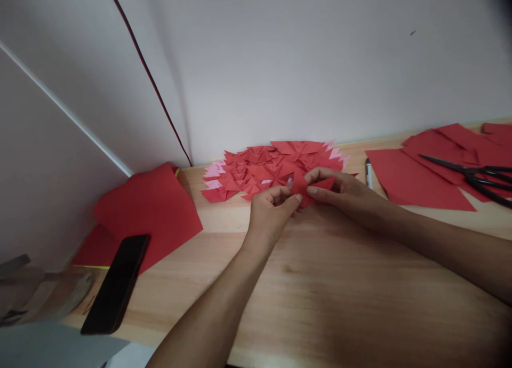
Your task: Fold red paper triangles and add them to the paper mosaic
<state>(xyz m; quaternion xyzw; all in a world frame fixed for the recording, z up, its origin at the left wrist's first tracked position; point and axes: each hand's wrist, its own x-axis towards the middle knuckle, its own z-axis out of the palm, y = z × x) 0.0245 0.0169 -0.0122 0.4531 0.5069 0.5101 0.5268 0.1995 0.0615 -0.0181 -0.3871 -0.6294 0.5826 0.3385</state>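
Head view: a small folded red piece (311,189) is pinched from both sides, just off the desk (320,282). The left hand (272,210) closes its fingers (294,199) on the left end and the right hand (346,193) grips the right end, so the long axis runs hand to hand. Just beyond the fingertips lies a pile of folded red pieces (264,170), against a white wall (320,64). Red sheets (416,184) and scissors (476,177) lie right of the fingers, a phone (116,282) well left.
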